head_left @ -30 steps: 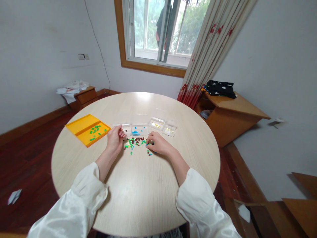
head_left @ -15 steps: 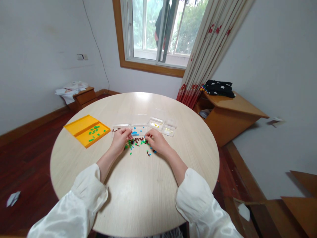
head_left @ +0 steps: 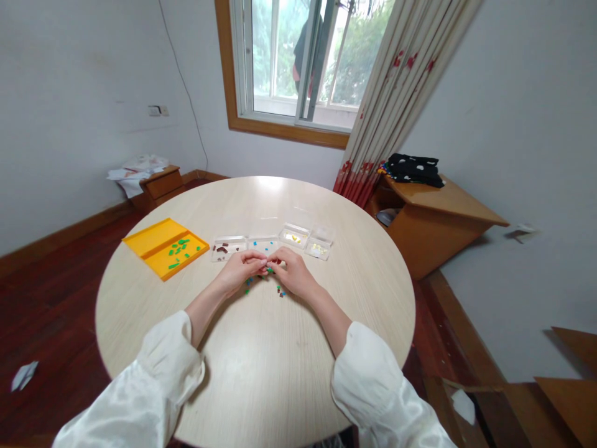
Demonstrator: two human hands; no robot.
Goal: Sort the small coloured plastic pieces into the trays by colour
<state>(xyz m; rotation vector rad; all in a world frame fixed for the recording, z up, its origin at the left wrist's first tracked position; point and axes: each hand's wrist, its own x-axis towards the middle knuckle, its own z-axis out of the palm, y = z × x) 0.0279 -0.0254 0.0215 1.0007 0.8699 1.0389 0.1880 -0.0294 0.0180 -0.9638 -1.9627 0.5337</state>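
A round, pale wood-grain table forms the surface (head_left: 261, 367). Near its left edge lies an open yellow plastic case (head_left: 152, 238) with green pieces (head_left: 180, 250) in its right-hand half. Beyond the hands, towards the far edge, stand four clear plastic boxes: one with brown pieces (head_left: 222, 250), one with blue pieces (head_left: 255, 243), partly hidden, one with yellow pieces (head_left: 295, 238) and one with paler yellow pieces (head_left: 318, 248). The left hand (head_left: 239, 272) and right hand (head_left: 293, 274) meet before the boxes, their fingers bent and narrow at the tips; whether they grip anything cannot be told. Colour by colour, separation looks well begun but unfinished: small mixed loose pieces (head_left: 281, 294) in green, blue and brown lie uncontained around and under the hands, between the boxes and the near edge, their full number hidden.
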